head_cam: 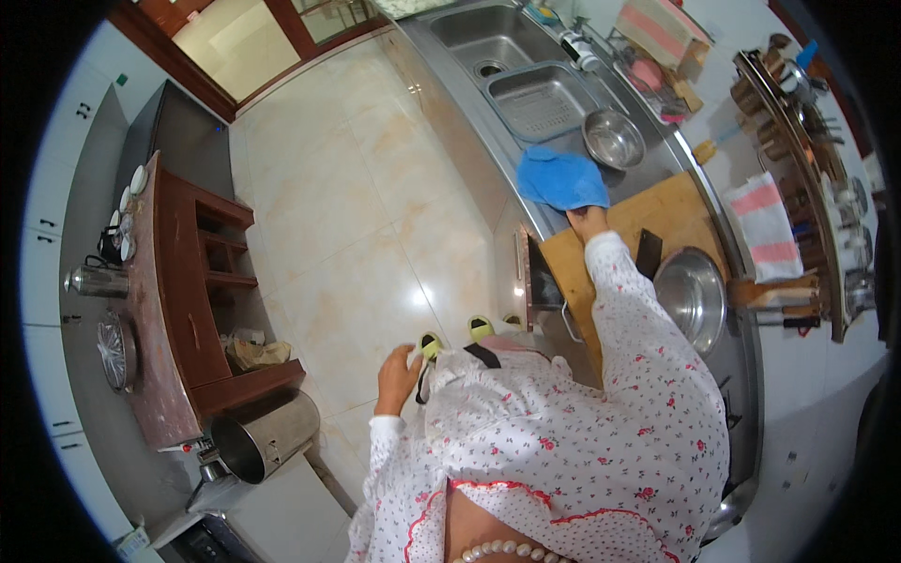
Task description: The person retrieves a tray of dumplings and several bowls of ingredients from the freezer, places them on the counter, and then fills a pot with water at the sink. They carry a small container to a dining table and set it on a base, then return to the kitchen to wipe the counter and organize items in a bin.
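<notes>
My right hand point(588, 221) reaches over the counter and grips the near edge of a blue cloth point(561, 177); some of its fingers are hidden. The cloth lies spread at the counter's front edge, beside a steel bowl point(614, 138). Below my right wrist is a wooden cutting board point(676, 204). A dark cleaver-like blade point(648, 252) lies on it, next to a large steel basin point(693, 295). My left hand point(398, 378) hangs over the floor at my side, fingers loosely apart and holding nothing.
Beyond the cloth are a metal drain tray point(542, 105) and a sink point(486, 35). A wall rack point(802, 169) with utensils and a striped towel point(766, 226) borders the counter. Across the tiled floor point(338, 232) stand a wooden cabinet point(184, 274) and a large steel pot point(281, 429).
</notes>
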`<state>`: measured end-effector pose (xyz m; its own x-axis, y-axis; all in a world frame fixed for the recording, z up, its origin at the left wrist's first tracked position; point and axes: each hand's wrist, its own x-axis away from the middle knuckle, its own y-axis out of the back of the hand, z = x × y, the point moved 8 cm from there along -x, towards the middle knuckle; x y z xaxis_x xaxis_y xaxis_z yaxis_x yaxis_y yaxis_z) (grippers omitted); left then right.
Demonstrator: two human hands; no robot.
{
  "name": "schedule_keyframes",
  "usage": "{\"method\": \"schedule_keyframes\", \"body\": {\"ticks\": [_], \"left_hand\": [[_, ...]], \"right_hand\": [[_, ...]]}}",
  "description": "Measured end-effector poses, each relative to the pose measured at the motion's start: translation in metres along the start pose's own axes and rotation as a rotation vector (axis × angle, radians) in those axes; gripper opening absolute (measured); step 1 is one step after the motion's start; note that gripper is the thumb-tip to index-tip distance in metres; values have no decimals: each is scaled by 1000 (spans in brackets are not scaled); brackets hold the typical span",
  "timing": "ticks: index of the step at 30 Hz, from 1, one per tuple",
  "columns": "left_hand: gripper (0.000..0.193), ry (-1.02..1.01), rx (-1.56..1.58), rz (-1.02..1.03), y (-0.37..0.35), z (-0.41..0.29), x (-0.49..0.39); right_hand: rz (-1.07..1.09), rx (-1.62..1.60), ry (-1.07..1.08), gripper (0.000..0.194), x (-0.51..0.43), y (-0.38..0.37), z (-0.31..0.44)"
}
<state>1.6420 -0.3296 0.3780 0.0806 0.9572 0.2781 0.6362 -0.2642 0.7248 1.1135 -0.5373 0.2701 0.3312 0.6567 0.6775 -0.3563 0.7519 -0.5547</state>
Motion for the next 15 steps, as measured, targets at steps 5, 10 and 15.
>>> {"method": "schedule_keyframes", "body": {"ticks": [5,10,15], "left_hand": [[39,308,171,-35,-30,39,53],[41,242,213,-154,-38,41,83],[39,432,234,-257,-43,78,135]], "right_hand": [[69,226,-153,22,57,36,-68],[423,653,-619,39,129,-19,-207],[587,1097,-721,19,172,-35,-290]]}}
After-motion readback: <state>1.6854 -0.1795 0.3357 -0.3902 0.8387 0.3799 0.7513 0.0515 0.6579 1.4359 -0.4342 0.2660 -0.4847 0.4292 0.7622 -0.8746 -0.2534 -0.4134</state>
